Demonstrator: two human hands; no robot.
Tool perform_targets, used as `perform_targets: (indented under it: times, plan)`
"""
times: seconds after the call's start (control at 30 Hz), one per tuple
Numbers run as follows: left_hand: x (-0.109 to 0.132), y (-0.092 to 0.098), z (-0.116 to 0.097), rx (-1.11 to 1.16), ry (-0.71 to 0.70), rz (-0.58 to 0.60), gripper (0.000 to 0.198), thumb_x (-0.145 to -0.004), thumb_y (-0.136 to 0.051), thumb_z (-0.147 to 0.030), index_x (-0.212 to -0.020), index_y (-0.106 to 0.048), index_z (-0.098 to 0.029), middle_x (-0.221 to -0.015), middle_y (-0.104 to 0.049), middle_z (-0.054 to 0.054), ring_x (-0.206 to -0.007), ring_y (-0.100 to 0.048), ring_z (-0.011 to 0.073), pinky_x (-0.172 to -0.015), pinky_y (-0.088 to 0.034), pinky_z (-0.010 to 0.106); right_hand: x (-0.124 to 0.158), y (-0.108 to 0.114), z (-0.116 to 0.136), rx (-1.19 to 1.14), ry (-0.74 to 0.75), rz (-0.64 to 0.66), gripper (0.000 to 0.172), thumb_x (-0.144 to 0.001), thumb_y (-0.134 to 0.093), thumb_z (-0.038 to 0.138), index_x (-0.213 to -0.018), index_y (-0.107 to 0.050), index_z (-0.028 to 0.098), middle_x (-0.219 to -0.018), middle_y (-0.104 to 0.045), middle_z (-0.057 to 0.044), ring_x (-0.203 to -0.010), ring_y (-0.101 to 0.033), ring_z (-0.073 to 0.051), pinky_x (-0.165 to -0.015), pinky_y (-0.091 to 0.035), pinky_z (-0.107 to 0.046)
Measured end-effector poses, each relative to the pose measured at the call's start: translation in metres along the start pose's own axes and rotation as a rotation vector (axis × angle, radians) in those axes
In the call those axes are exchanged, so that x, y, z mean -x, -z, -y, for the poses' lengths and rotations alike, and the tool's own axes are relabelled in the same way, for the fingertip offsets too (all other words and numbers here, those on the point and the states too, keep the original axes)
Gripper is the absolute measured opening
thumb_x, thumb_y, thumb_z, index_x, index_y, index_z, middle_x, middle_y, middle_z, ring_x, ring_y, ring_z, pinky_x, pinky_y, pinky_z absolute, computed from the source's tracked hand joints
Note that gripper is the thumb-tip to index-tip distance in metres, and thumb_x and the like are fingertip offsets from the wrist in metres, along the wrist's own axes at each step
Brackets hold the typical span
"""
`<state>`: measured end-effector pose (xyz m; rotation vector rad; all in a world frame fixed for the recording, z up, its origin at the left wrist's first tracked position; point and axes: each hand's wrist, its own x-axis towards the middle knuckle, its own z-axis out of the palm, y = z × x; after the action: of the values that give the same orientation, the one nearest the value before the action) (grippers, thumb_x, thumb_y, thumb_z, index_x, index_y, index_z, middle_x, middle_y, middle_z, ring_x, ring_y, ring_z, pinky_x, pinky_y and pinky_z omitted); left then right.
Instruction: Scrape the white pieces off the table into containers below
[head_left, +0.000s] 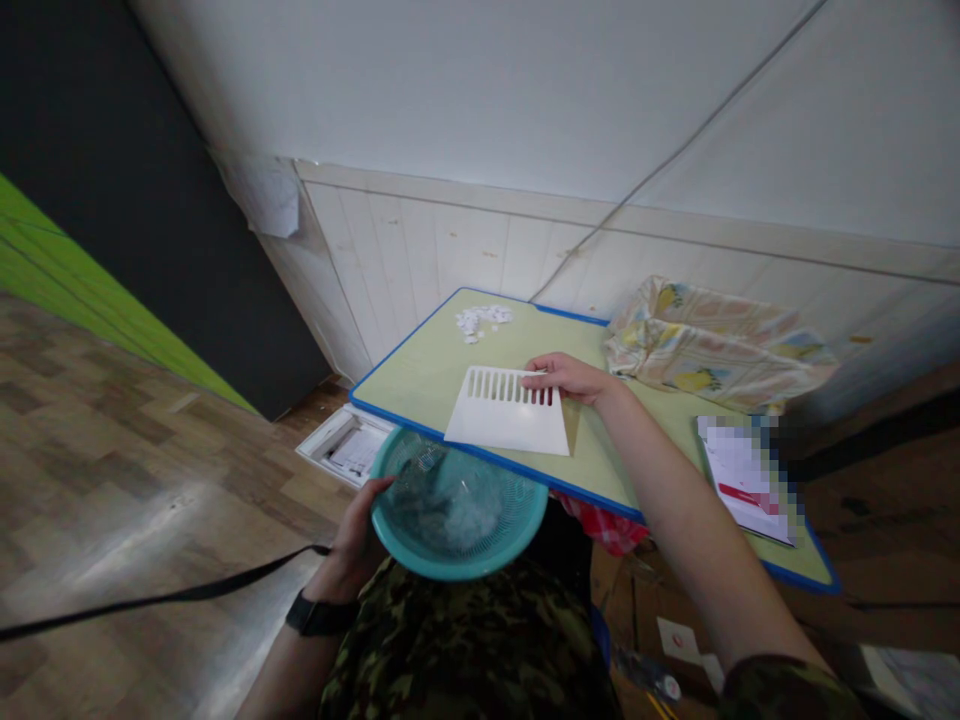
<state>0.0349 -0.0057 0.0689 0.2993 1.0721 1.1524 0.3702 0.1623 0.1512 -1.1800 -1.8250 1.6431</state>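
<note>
Right hand [566, 375] pinches the white slotted scraper [506, 425] at the right end of its slotted edge, fingers nearly together; left hand [358, 530] curls around the left rim of the teal basket [450, 567]. Scraper is over the near part of the green table [409, 365], its left near corner at the front edge. Should handle light, thin, fairly stiff, maybe slippery (plastic, at a guess); best grip is mid slotted strip. Wide plain edge faces near side, narrower slotted edge faces the wall [420, 250]. Long axis runs left-right; slots run front to back.
</note>
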Motion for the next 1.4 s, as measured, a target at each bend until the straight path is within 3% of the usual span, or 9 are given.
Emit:
perform_targets:
  times: [0.2, 0.43, 0.57, 0.67, 0.77, 0.93, 1.13, 1.3, 1.4]
  plan:
    - [-0.005, 0.005, 0.005, -0.054, 0.084, 0.002, 0.016, -0.083, -0.058, -0.016, -0.09, -0.071, -0.01, -0.063, -0.076, 0.01, -0.054, -0.072, 0.0255, -0.066, -0.062, 0.038, -0.006, 0.008, -0.007, -0.198, 0.046, -0.27, 0.039, -0.067, -0.081, 0.05, -0.082, -0.065, 0.018, -0.068, -0.068, 0.0, -0.054, -0.058, -0.009, -0.051, -0.047, -0.02]
    - [-0.009, 0.006, 0.017, -0.057, 0.162, 0.067, 0.025, -0.084, -0.062, -0.021, -0.103, -0.071, -0.01, -0.071, -0.079, 0.011, -0.064, -0.075, 0.0288, -0.069, -0.061, 0.039, -0.012, 0.031, -0.013, -0.281, 0.224, -0.87, 0.042, -0.071, -0.072, 0.056, -0.093, -0.065, 0.02, -0.077, -0.07, 0.0, -0.061, -0.062, -0.014, -0.056, -0.051, -0.026]
    - [-0.01, 0.005, 0.02, -0.037, 0.119, 0.05, 0.033, -0.083, -0.063, -0.018, -0.114, -0.069, -0.009, -0.081, -0.08, 0.013, -0.072, -0.076, 0.03, -0.074, -0.061, 0.04, -0.006, 0.049, -0.018, 0.07, 0.272, -1.278, 0.049, -0.081, -0.058, 0.061, -0.098, -0.068, 0.016, -0.082, -0.072, -0.006, -0.073, -0.066, -0.02, -0.063, -0.051, -0.03]
    - [-0.015, 0.008, 0.025, -0.024, 0.136, 0.042, 0.035, -0.082, -0.064, -0.018, -0.115, -0.068, -0.008, -0.081, -0.08, 0.013, -0.073, -0.076, 0.0305, -0.075, -0.06, 0.041, 0.001, 0.056, -0.02, 0.432, 0.228, -1.449, 0.052, -0.085, -0.054, 0.06, -0.098, -0.072, 0.013, -0.083, -0.072, -0.01, -0.08, -0.065, -0.024, -0.073, -0.049, -0.033]
    - [-0.021, 0.014, 0.035, 0.004, 0.214, 0.036, 0.038, -0.081, -0.067, -0.02, -0.116, -0.068, -0.006, -0.078, -0.08, 0.014, -0.075, -0.076, 0.0325, -0.074, -0.06, 0.041, 0.004, 0.053, -0.019, 0.619, 0.154, -1.479, 0.051, -0.088, -0.05, 0.057, -0.102, -0.073, 0.014, -0.086, -0.073, -0.012, -0.082, -0.065, -0.025, -0.076, -0.046, -0.034]
    - [-0.029, 0.021, 0.058, 0.064, 0.289, 0.135, 0.04, -0.08, -0.068, -0.024, -0.116, -0.069, -0.007, -0.089, -0.08, 0.015, -0.093, -0.074, 0.0353, -0.082, -0.058, 0.042, -0.001, 0.034, -0.01, 0.737, 0.094, -1.384, 0.044, -0.091, -0.048, 0.051, -0.104, -0.073, 0.018, -0.086, -0.073, -0.011, -0.08, -0.064, -0.024, -0.076, -0.044, -0.032]
    - [-0.041, 0.031, 0.087, 0.034, 0.256, 0.218, 0.021, -0.079, -0.069, -0.029, -0.086, -0.075, -0.01, -0.08, -0.079, 0.013, -0.078, -0.074, 0.0298, -0.079, -0.056, 0.039, -0.01, 0.022, -0.008, 0.778, 0.093, -1.278, 0.04, -0.083, -0.06, 0.041, -0.114, -0.068, 0.017, -0.096, -0.073, -0.011, -0.085, -0.065, -0.026, -0.08, -0.046, -0.035]
    - [-0.047, 0.038, 0.095, 0.003, 0.242, 0.189, 0.017, -0.075, -0.072, -0.029, -0.084, -0.075, -0.014, -0.069, -0.076, 0.006, -0.062, -0.07, 0.0244, -0.065, -0.054, 0.035, -0.019, 0.012, -0.001, 0.842, 0.038, -1.126, 0.037, -0.086, -0.054, 0.045, -0.096, -0.074, 0.016, -0.077, -0.071, -0.009, -0.073, -0.065, -0.026, -0.07, -0.046, -0.034]
    - [-0.048, 0.041, 0.093, 0.016, 0.262, 0.161, 0.024, -0.073, -0.074, -0.028, -0.094, -0.075, -0.016, -0.076, -0.078, 0.008, -0.073, -0.072, 0.028, -0.073, -0.055, 0.038, -0.039, -0.007, 0.016, 0.825, 0.137, -1.071, 0.041, -0.09, -0.05, 0.046, -0.108, -0.072, 0.017, -0.087, -0.074, -0.009, -0.079, -0.067, -0.027, -0.073, -0.048, -0.034]
